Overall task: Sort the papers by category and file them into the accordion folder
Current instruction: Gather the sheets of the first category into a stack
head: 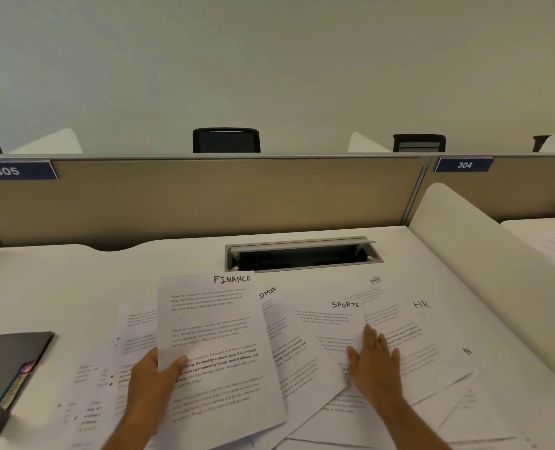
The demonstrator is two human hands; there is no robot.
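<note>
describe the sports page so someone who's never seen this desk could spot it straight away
Start at the grey cable hatch set into the white desk, then look below and slightly right of it into the spread papers. The sports page lies flat under the right hand. Unlike the neighbouring HR pages, it has SPORTS handwritten on top.

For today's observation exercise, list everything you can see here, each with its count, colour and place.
FINANCE sheet: one, white, held up at centre
SPORTS sheet: one, white, right of centre
HR sheets: two, white, far right
Other papers: several, white, spread across the desk
Accordion folder: one, dark grey with coloured tabs, left edge
Desk: one, white
Cable tray: one, grey, lid open, back of desk
Partition: tan, labels 305, 304
Chairs: about four, black, behind the partition
Left hand: fingers gripping FINANCE sheet
Right hand: flat on the papers
</note>
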